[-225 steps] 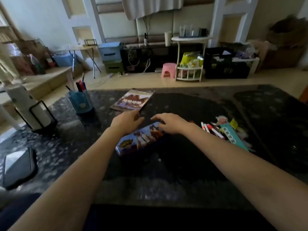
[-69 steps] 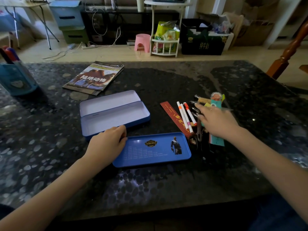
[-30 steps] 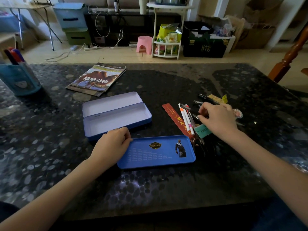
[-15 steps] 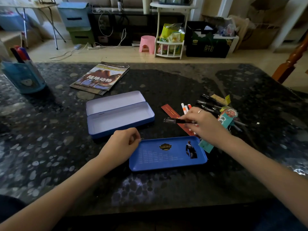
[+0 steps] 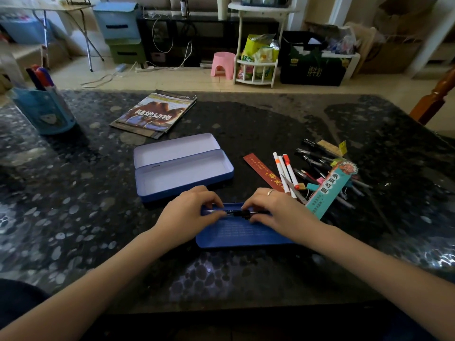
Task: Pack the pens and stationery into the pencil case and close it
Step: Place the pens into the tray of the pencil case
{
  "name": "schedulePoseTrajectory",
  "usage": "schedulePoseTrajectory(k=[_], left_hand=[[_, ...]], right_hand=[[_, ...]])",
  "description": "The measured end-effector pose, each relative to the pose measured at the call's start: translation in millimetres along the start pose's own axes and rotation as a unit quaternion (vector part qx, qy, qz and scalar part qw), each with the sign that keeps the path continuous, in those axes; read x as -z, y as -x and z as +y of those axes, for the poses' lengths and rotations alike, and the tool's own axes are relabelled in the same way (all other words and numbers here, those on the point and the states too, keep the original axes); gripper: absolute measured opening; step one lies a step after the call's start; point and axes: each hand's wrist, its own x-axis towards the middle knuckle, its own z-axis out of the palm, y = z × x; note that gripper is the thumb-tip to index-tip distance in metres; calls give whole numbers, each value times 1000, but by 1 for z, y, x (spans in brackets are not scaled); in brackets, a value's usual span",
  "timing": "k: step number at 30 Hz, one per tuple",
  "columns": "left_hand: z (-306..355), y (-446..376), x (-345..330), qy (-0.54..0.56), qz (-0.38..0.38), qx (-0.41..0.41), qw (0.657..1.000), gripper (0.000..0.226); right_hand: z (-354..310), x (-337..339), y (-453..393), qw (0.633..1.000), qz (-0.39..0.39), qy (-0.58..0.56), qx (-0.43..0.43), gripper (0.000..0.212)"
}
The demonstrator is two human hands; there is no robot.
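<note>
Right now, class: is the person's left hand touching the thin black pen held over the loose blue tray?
Touching. The head view shows the left hand pinching the black pen.

A dark, glossy surface (image 5: 246, 279) speckled like polished stone carries everything. Under the fingers (image 5: 211, 201) lies a smooth blue tray (image 5: 241, 232) with a painted metal look. Just beyond the fingers, an open pencil case (image 5: 182, 173) shows a pale matt lining. A glossy paper magazine (image 5: 155, 114) lies farther off.
</note>
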Motion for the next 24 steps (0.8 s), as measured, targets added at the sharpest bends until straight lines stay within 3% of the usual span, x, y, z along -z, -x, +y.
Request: schedulePoseTrajectory(k=[13,16,20,24], left_hand=[[-4,0,-1,-47,20,13,999,12],[-6,0,0,-36,26,22,999,10],[-10,-2,2,-33,34,30,998,12],[-13,-3,4,-31,37,37,998,16]], right_hand=[[8,2,-3,1000,4,-2,-15,20],[15,13,-3,997,59,23,-41,18],[44,36,-7,964,179,104,-166,21],[74,58,2,921,149,136,-332,23]])
